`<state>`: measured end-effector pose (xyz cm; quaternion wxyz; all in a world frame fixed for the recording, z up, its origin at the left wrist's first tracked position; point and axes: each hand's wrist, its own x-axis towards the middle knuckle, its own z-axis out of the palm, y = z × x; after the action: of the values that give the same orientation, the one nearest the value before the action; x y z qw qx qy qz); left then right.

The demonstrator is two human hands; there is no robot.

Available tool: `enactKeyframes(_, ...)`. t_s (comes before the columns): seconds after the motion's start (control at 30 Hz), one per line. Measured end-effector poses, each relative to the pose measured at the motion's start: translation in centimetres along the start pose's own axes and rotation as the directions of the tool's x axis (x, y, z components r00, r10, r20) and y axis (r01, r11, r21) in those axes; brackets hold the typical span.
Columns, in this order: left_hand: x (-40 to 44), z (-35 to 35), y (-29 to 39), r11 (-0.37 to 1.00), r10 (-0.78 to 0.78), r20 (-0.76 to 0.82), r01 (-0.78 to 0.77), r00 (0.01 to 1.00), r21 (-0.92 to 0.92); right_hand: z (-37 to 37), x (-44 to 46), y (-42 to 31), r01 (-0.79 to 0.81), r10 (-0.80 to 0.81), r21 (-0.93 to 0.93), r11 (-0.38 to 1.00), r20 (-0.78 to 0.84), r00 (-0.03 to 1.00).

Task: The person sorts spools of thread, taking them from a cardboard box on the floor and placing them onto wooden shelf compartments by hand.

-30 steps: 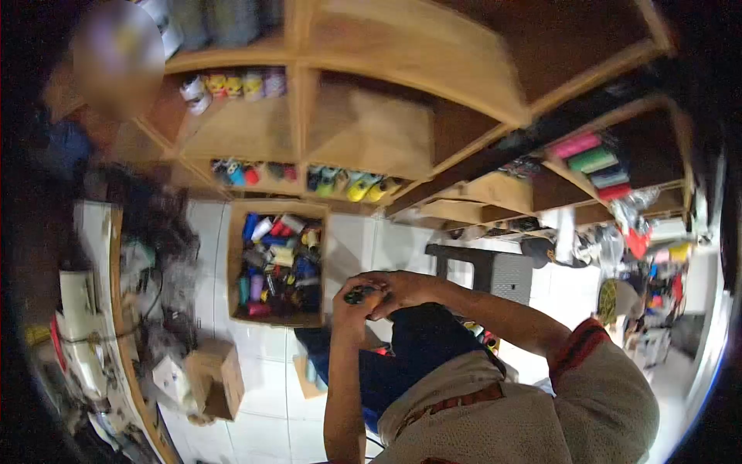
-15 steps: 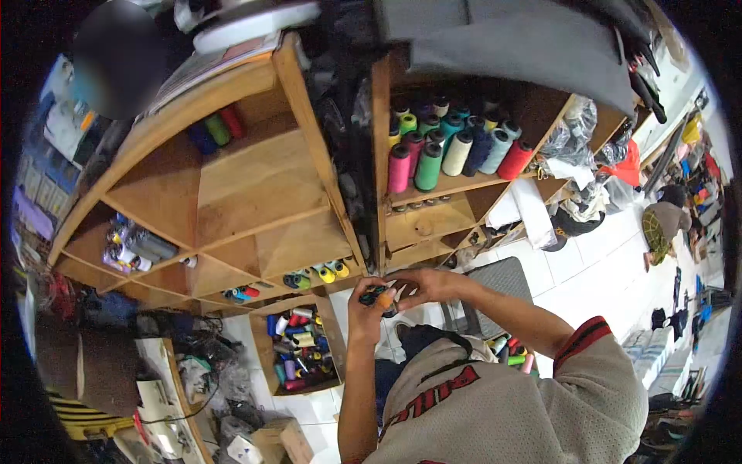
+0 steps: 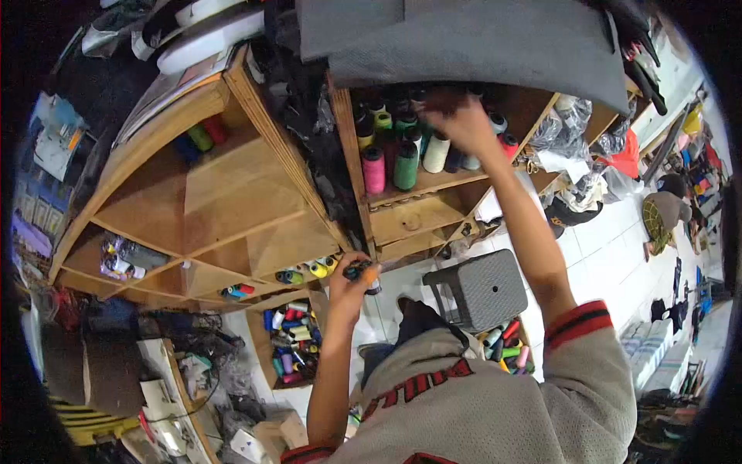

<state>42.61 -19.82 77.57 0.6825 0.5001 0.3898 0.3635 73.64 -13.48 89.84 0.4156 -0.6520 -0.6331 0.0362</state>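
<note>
Small thread spools, orange and dark ones among them, are held in my left hand near the shelf's lower corner. My right hand reaches up into the right shelf compartment, over the thread cones; its fingers are blurred and what they touch is hidden. Around it stand a pink cone, a green cone, a cream cone and a red cone.
A wooden shelf stands at left. Below it is a box of mixed spools. A grey stool stands on the tiled floor beside another group of spools. Another person is at far right.
My right hand has parted from my left hand and risen to the cones on the right shelf. My left hand keeps its small spools. The view has shifted toward the shelves.
</note>
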Motion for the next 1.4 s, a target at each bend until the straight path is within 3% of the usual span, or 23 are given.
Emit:
enactKeyframes(0.1, 1.0, 1.1, -0.1, 0.989, 0.030, 0.028, -0.026, 0.999, -0.143, -0.2, 8.2, 6.6, 0.122, -0.111, -0.200, 0.972, 0.068, 0.992)
enactKeyframes(0.3, 2.2, 2.6, -0.2, 0.972, 0.072, -0.114, -0.095, 0.991, -0.215, -0.1, 13.6, 14.5, 0.031, 0.106, -0.440, 0.897, 0.285, 0.953)
enactKeyframes(0.37, 2.5, 2.5, -0.5, 0.947, 0.040, -0.131, -0.079, 0.991, -0.312, -0.8, 13.9, 15.4, 0.020, 0.135, -0.451, 0.892, 0.309, 0.941)
enactKeyframes(0.5, 2.8, 2.3, -0.9, 0.959, 0.031, -0.195, -0.083, 0.980, -0.270, -1.2, 14.6, 16.1, 0.009, 0.149, -0.460, 0.888, 0.307, 0.940)
enactKeyframes(0.53, 3.0, 2.5, -1.1, 0.964, 0.108, -0.240, -0.161, 0.965, -0.213, -1.2, 14.8, 16.3, 0.011, 0.150, -0.464, 0.886, 0.308, 0.939)
enactKeyframes(0.63, 2.4, 3.0, 0.1, 0.968, -0.001, -0.239, -0.059, 0.971, -0.244, -1.2, 15.5, 16.6, 0.011, 0.151, -0.468, 0.884, 0.307, 0.940)
enactKeyframes(0.77, 2.8, 2.3, -1.7, 0.950, 0.004, -0.248, -0.081, 0.969, -0.301, -1.6, 15.3, 17.0, -0.013, 0.178, -0.473, 0.881, 0.304, 0.936)
enactKeyframes(0.8, 2.6, 2.3, -1.5, 0.953, 0.070, -0.242, -0.136, 0.968, -0.269, -1.5, 15.5, 16.9, -0.011, 0.178, -0.481, 0.877, 0.302, 0.936)
enactKeyframes(0.9, 1.8, 2.1, -0.5, 0.972, -0.015, -0.245, -0.043, 0.969, -0.231, -1.7, 15.7, 17.0, -0.026, 0.186, -0.477, 0.878, 0.291, 0.938)
enactKeyframes(1.07, 2.1, 1.1, -2.3, 0.949, 0.014, -0.218, -0.082, 0.976, -0.305, -2.7, 16.0, 16.8, -0.072, 0.209, -0.467, 0.881, 0.249, 0.946)
enactKeyframes(1.4, 1.9, 1.1, -2.7, 0.968, -0.018, -0.204, -0.034, 0.979, -0.248, -6.2, 15.4, 16.9, -0.218, 0.287, -0.380, 0.899, 0.134, 0.949)
